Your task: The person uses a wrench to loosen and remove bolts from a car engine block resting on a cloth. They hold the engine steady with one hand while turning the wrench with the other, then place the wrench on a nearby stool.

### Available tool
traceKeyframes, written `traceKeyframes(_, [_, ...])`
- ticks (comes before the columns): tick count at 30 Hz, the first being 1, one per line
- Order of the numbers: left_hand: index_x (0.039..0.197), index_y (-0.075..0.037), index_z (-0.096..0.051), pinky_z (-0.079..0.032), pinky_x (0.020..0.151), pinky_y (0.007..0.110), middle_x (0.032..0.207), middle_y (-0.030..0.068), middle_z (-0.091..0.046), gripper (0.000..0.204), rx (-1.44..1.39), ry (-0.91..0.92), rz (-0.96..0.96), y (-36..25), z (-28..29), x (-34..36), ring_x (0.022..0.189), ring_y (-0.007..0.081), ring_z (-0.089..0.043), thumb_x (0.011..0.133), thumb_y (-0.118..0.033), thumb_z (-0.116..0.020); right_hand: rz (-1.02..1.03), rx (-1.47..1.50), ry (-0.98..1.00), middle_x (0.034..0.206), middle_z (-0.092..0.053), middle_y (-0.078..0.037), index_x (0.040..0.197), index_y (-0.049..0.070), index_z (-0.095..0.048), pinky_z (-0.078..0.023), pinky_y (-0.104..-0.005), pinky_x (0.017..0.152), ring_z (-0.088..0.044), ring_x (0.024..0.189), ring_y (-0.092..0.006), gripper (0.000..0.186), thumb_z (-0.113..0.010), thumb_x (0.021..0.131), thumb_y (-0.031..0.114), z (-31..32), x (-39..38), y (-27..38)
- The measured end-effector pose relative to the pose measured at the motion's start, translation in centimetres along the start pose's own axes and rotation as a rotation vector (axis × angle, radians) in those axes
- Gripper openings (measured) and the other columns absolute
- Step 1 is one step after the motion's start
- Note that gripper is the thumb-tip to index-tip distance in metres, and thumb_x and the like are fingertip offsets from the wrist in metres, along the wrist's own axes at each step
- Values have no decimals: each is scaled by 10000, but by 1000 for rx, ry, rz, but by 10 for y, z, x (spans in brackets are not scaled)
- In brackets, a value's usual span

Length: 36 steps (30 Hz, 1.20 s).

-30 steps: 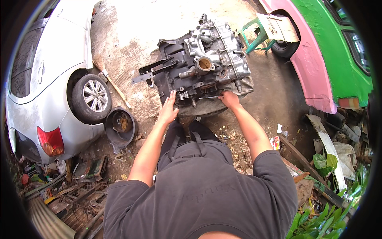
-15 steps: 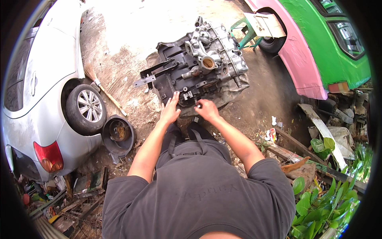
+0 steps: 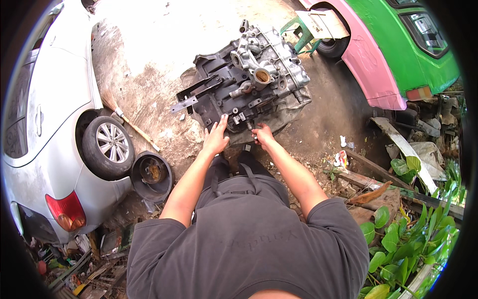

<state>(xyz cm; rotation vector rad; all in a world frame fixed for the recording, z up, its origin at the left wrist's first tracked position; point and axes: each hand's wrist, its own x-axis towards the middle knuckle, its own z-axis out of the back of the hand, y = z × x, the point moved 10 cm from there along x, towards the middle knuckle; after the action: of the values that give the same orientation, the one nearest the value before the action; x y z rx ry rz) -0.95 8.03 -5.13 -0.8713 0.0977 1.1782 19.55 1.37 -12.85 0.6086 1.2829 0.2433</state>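
Observation:
A large engine (image 3: pixel 239 84) lies on the ground in front of me, with a black block side and silver-grey metal castings toward its right. My left hand (image 3: pixel 217 137) rests on its near edge, fingers stretched out and fairly flat. Just to the right, my right hand (image 3: pixel 264 136) is at the same edge, thumb and fingers closed around a small spot beside a short metal stub (image 3: pixel 250 124) that sticks out of the engine. What sits between those fingers is too small to make out. A flat metal bracket (image 3: pixel 184 104) juts out at the engine's left.
A dirty grey sheet (image 3: pixel 291 115) lies under the engine. To the left stand a silver car (image 3: pixel 59 124), a broom (image 3: pixel 132 124) and a black basin (image 3: pixel 164 187). At right are a pink and green vehicle (image 3: pixel 378 70), a green stool (image 3: pixel 301 37), planks (image 3: pixel 381 172) and leafy plants (image 3: pixel 393 244).
My right hand has turned and its fist has loosened into a pinch, a little to the right and lower. The left hand stays on the engine's edge. The view has shifted slightly.

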Motion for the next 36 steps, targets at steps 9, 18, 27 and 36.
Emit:
traceKeyframes(9, [1572,-255,-84,-175,1161,610,1633,18,-157,901,-14,2,9,0,-2,2,1457,344,-263,809,-155,-551,14,-162,180,720,-613,-84,1304,-52,-504,-443,-297,472,-566,569,-158,400,-569,924,53,43,11,-46])
traceKeyframes(18, [1572,-256,-95,-158,1167,609,1633,12,-156,898,-17,-43,77,-1,-8,2,1462,343,-250,808,-171,-559,290,-878,-103,1034,-693,-197,1062,16,-675,-499,-431,877,-656,999,-355,335,-564,905,290,122,53,-14])
traceKeyframes(27, [1573,-232,-99,-191,1161,595,1631,30,-166,891,9,-93,182,-12,-7,0,1460,335,-261,811,-173,-556,402,-1175,8,1152,-676,-135,1196,223,-666,-436,-557,950,-601,1135,-348,300,-529,969,363,109,57,30])
traceKeyframes(36, [1574,-233,-90,-208,1154,602,1637,20,-140,886,-36,-144,257,-18,-10,-2,1467,322,-247,819,-157,-547,550,-1215,49,1201,-609,-91,1194,236,-670,-407,-594,948,-541,1184,-332,299,-523,968,366,88,87,41])
